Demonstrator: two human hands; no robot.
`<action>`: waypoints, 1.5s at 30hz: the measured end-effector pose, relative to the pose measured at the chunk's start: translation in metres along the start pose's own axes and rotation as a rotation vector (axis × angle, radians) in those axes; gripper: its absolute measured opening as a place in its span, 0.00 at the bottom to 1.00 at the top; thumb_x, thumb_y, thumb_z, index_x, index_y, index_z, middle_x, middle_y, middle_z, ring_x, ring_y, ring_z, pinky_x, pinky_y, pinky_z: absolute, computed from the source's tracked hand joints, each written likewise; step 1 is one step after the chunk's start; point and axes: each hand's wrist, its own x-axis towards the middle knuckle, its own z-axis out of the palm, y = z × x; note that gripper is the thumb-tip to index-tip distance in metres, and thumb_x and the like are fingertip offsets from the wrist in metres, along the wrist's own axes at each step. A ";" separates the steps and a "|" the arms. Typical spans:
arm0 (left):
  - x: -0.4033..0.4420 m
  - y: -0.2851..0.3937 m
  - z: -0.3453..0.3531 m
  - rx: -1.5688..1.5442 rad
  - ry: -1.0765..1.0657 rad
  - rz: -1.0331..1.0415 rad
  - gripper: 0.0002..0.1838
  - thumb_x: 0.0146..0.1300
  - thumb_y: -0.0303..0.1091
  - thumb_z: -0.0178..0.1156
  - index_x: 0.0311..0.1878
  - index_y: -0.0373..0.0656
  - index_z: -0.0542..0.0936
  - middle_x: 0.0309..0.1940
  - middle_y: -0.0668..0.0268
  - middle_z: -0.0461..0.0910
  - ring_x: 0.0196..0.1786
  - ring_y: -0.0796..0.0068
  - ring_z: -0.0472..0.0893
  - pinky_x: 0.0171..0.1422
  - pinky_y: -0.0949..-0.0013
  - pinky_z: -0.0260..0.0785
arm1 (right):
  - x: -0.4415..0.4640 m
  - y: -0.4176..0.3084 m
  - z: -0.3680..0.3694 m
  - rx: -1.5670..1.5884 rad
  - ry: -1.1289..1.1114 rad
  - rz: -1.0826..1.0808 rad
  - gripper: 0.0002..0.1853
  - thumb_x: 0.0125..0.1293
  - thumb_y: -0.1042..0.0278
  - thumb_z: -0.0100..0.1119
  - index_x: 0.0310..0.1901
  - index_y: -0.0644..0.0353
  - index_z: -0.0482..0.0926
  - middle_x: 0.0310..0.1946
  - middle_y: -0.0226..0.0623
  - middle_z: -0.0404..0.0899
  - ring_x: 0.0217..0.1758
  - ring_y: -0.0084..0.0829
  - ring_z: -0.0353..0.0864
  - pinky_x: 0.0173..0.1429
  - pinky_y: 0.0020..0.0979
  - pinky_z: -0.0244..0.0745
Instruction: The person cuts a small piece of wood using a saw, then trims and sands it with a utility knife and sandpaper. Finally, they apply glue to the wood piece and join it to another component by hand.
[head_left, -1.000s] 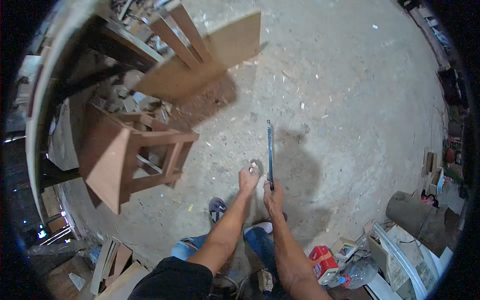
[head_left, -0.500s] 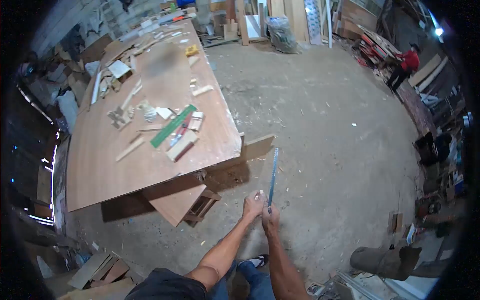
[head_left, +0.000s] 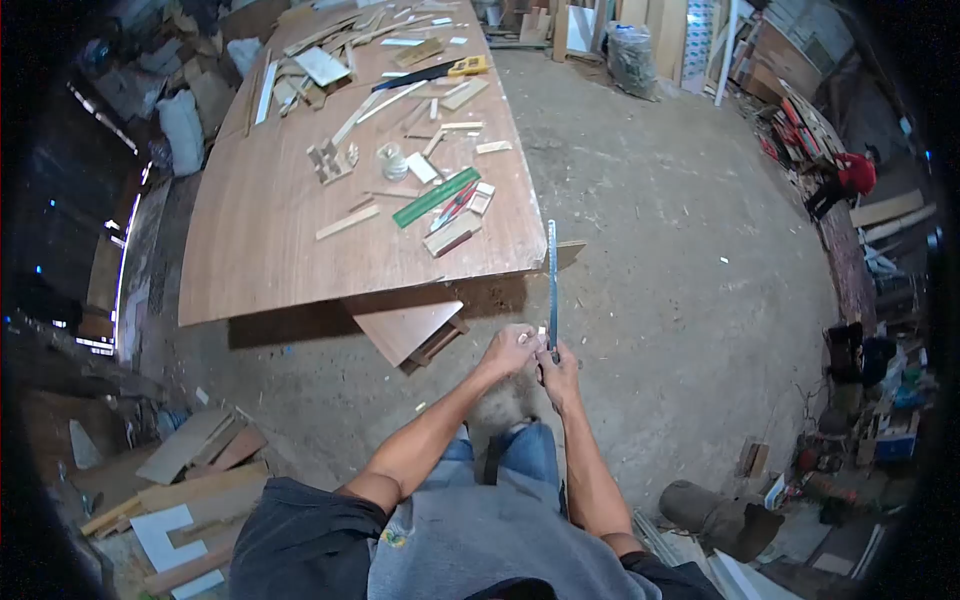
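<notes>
My left hand (head_left: 512, 349) is closed on a small pale wooden piece (head_left: 541, 333) whose end shows at the fingertips. Close beside it, my right hand (head_left: 559, 372) grips the lower end of a long thin blue blade (head_left: 553, 280), which points away from me. Both hands are in front of my body, short of the near corner of a large wooden table (head_left: 270, 270). On the table lie a green ruler (head_left: 437, 198), red pliers-like tools (head_left: 453, 208), a wooden block (head_left: 452, 236), a clear jar (head_left: 392, 163) and a saw with a yellow handle (head_left: 468, 66).
A wooden stool (head_left: 408, 330) stands partly under the table. Wood scraps (head_left: 205, 440) lie at lower left. At lower right is a dark cylinder (head_left: 690, 505). A person in red (head_left: 855, 175) is at the far right. A filled plastic bag (head_left: 631, 60) stands at the back.
The view has lifted from the floor to the tabletop. My hands have come closer together, the small piece now beside the base of the blade.
</notes>
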 end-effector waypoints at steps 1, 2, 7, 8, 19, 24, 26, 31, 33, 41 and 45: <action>0.000 0.003 -0.006 -0.011 0.018 -0.014 0.17 0.65 0.46 0.62 0.34 0.40 0.84 0.24 0.57 0.83 0.28 0.66 0.82 0.36 0.59 0.72 | 0.003 -0.004 0.003 0.033 -0.016 -0.003 0.16 0.72 0.68 0.58 0.59 0.59 0.78 0.25 0.22 0.73 0.21 0.14 0.68 0.22 0.22 0.63; 0.001 0.006 -0.012 -0.034 0.008 -0.066 0.17 0.66 0.45 0.62 0.34 0.39 0.84 0.24 0.57 0.82 0.30 0.69 0.81 0.37 0.61 0.71 | 0.009 -0.010 0.006 0.065 -0.033 -0.006 0.13 0.72 0.69 0.59 0.56 0.60 0.78 0.25 0.22 0.73 0.20 0.14 0.68 0.21 0.22 0.61; 0.025 0.002 -0.020 -0.074 0.061 -0.112 0.18 0.69 0.45 0.61 0.35 0.36 0.84 0.27 0.61 0.82 0.31 0.75 0.79 0.38 0.65 0.71 | 0.054 -0.038 0.015 0.034 -0.104 0.020 0.12 0.71 0.70 0.59 0.54 0.59 0.78 0.24 0.22 0.74 0.19 0.15 0.68 0.21 0.21 0.61; 0.034 0.001 -0.018 -0.248 0.101 -0.077 0.19 0.70 0.45 0.59 0.36 0.36 0.84 0.28 0.63 0.83 0.31 0.76 0.78 0.37 0.66 0.70 | 0.068 -0.044 0.013 0.100 -0.123 0.059 0.12 0.71 0.70 0.60 0.53 0.59 0.78 0.24 0.23 0.75 0.19 0.15 0.68 0.21 0.21 0.61; 0.153 0.049 0.008 -0.927 0.254 -0.302 0.21 0.73 0.47 0.54 0.51 0.38 0.82 0.30 0.71 0.82 0.19 0.86 0.68 0.21 0.79 0.57 | 0.245 -0.125 -0.053 0.105 -0.538 0.075 0.09 0.72 0.65 0.60 0.47 0.61 0.76 0.21 0.23 0.70 0.20 0.15 0.66 0.23 0.21 0.60; 0.186 0.074 0.017 -0.546 0.514 -0.316 0.14 0.66 0.38 0.67 0.48 0.39 0.85 0.31 0.68 0.85 0.29 0.82 0.77 0.32 0.74 0.68 | 0.292 -0.148 -0.056 0.106 -0.609 0.153 0.07 0.72 0.65 0.60 0.45 0.59 0.77 0.21 0.23 0.70 0.20 0.15 0.65 0.24 0.21 0.59; 0.202 0.070 0.011 -0.461 0.601 -0.255 0.14 0.66 0.38 0.66 0.48 0.37 0.86 0.32 0.65 0.86 0.32 0.78 0.80 0.38 0.72 0.72 | 0.308 -0.159 -0.051 0.124 -0.647 0.245 0.06 0.72 0.65 0.60 0.42 0.58 0.78 0.21 0.23 0.71 0.20 0.15 0.65 0.24 0.20 0.58; 0.237 0.075 -0.023 -0.083 0.796 0.000 0.13 0.63 0.34 0.68 0.47 0.36 0.86 0.35 0.57 0.87 0.41 0.74 0.83 0.49 0.69 0.74 | 0.352 -0.175 -0.023 0.101 -0.687 0.231 0.07 0.72 0.66 0.59 0.42 0.59 0.80 0.21 0.23 0.70 0.21 0.15 0.65 0.25 0.21 0.60; 0.255 0.074 -0.037 -0.124 0.796 -0.014 0.13 0.62 0.33 0.68 0.47 0.36 0.87 0.36 0.58 0.87 0.40 0.75 0.83 0.48 0.69 0.74 | 0.375 -0.188 -0.013 0.116 -0.676 0.190 0.07 0.73 0.66 0.59 0.42 0.60 0.81 0.22 0.23 0.70 0.21 0.14 0.66 0.25 0.21 0.60; 0.310 0.060 -0.059 -0.879 0.688 -0.214 0.17 0.65 0.31 0.65 0.54 0.34 0.82 0.30 0.69 0.80 0.32 0.83 0.75 0.36 0.73 0.68 | 0.438 -0.207 -0.001 -0.045 -0.797 0.162 0.09 0.71 0.69 0.60 0.48 0.64 0.79 0.27 0.24 0.73 0.23 0.14 0.67 0.24 0.19 0.60; 0.331 0.039 -0.053 -1.426 0.694 -0.125 0.16 0.69 0.29 0.56 0.57 0.33 0.78 0.32 0.69 0.78 0.31 0.84 0.73 0.33 0.74 0.64 | 0.471 -0.198 0.007 -0.094 -0.842 0.167 0.09 0.71 0.70 0.60 0.48 0.64 0.79 0.27 0.24 0.73 0.23 0.15 0.67 0.24 0.19 0.60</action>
